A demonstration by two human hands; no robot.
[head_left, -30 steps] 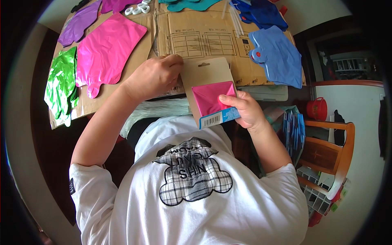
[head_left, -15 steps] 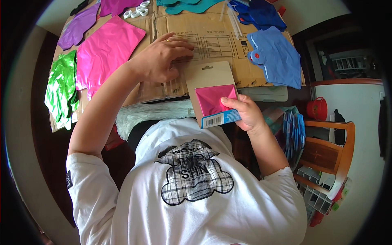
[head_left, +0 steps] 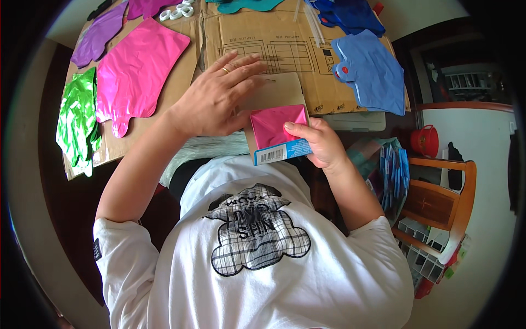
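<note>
My right hand (head_left: 322, 143) grips a cardboard package (head_left: 284, 90) by its lower right side, thumb on top. A folded pink foil balloon (head_left: 269, 127) lies flat on the package's front, above a blue strip with a barcode. Across the package's upper left reaches my left hand (head_left: 222, 98), a ring on one finger. Its fingers are stretched out over the card's top, and its thumb is by the card's left edge; whether it touches the card is hard to tell.
Flattened cardboard (head_left: 230, 27) covers the table. On it lie flat balloons: pink (head_left: 142, 68), green (head_left: 76, 118), purple (head_left: 98, 35), light blue (head_left: 372, 71) and dark blue (head_left: 350, 16). White rolls (head_left: 176, 11) sit at the far edge. A wooden chair (head_left: 433, 203) stands right.
My left hand has come right and nearer, over the upper part of the package. My right hand has shifted the package slightly left and away from me.
</note>
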